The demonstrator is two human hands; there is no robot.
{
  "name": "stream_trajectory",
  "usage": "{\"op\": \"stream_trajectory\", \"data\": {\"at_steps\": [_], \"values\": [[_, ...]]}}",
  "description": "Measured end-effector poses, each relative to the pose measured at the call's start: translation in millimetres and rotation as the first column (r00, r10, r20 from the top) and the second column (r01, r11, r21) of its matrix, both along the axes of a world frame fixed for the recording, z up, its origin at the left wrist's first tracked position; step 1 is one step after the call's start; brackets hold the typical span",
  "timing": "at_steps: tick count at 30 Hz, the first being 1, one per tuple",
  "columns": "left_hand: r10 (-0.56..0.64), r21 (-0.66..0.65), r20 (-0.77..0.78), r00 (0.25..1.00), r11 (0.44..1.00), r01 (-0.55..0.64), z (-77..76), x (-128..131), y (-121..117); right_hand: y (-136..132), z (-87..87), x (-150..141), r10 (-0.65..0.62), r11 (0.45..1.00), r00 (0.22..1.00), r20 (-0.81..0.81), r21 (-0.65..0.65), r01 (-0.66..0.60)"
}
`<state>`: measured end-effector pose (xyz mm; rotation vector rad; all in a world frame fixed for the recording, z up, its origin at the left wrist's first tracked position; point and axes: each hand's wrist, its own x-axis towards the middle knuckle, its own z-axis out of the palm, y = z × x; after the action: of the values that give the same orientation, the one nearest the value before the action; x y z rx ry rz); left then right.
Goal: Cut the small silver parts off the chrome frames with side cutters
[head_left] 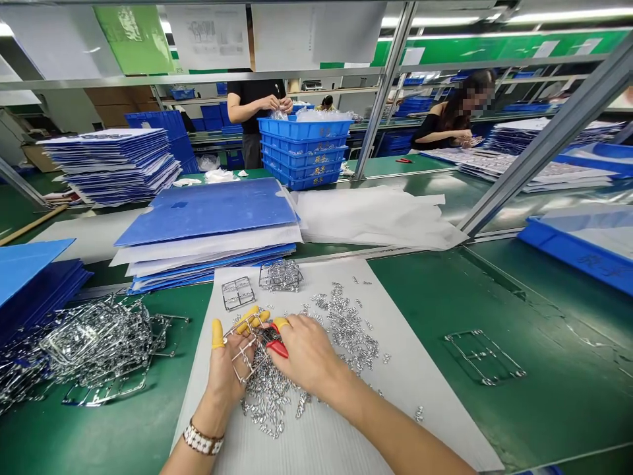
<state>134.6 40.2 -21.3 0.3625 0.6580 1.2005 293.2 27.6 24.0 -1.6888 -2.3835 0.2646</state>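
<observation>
My left hand (228, 369), with yellow finger cots on thumb and fingers, grips a shiny silver sprue frame (241, 364) with small parts on it. My right hand (306, 349) is closed round red-handled nippers (277, 348), whose jaws lie at the frame and are hard to make out. Below both hands spreads a heap of small silver parts (270, 399) on a white sheet (395, 422). A second heap of parts (353, 336) lies to the right of my right hand. Beyond the hands sit one flat frame (238, 293) and a small stack of frames (281, 275).
Tangled bare frames (106, 343) pile up at left; a single frame (485, 356) lies on the green table (554, 409) at right. Blue boards (212, 211) are stacked ahead, near blue crates (304, 155). A metal post (539, 145) slants at right. Two co-workers sit or stand beyond.
</observation>
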Motion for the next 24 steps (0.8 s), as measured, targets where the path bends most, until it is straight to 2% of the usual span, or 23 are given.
{"op": "stream_trajectory", "data": {"at_steps": [4,11,17,24], "values": [[-0.004,0.000,-0.020,1.000,1.000,0.004,-1.0,0.4,0.0,6.0,5.8,1.5,-0.023,1.000,0.998,0.054,-0.013,0.024],[0.020,0.026,-0.085,0.996,1.000,-0.018,-4.5,2.4,-1.6,11.2,8.7,-1.3,-0.008,0.997,0.998,0.056,-0.076,0.012],[0.076,0.027,-0.144,0.987,0.997,-0.073,-3.1,6.0,-3.3,14.1,10.8,-1.8,0.006,0.996,0.998,0.066,-0.093,0.001],[0.085,0.058,-0.161,0.983,0.995,-0.076,-1.7,7.6,-3.8,13.9,11.9,-2.4,0.011,0.996,0.998,0.065,-0.085,-0.005]]}}
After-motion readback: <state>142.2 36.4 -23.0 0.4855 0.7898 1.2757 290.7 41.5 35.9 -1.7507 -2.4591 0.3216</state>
